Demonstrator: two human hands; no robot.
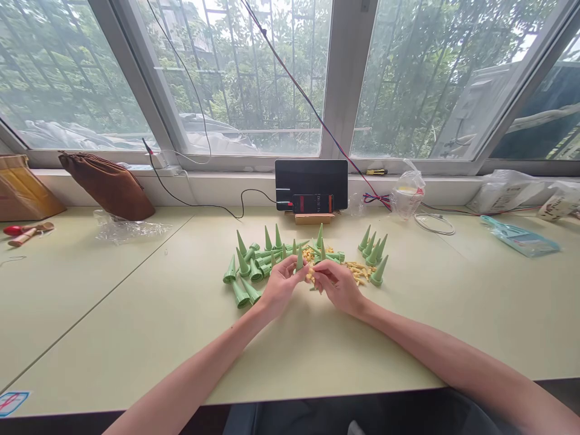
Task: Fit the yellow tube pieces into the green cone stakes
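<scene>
My left hand (pixel 280 284) pinches a green plastic cone (pixel 299 258), point up, at the middle of the pale green table (pixel 136 314). My right hand (pixel 338 285) is closed next to it, fingertips meeting the left hand's around a small yellow piece (pixel 310 275). Behind the hands lies a heap of several green cones (pixel 254 263), some upright, some on their sides. A scatter of small yellow pieces (pixel 357 270) lies to the right of the heap. A separate group of upright green cones (pixel 374 252) stands at the right.
A black tablet (pixel 311 183) with a phone (pixel 312 203) on a wooden stand leans against the window sill. A brown pouch (pixel 106 184), crumpled clear plastic (pixel 129 228) and a cardboard box (pixel 20 187) are at the left. Plastic bags (pixel 502 190) and a teal packet (pixel 519 237) lie at the right.
</scene>
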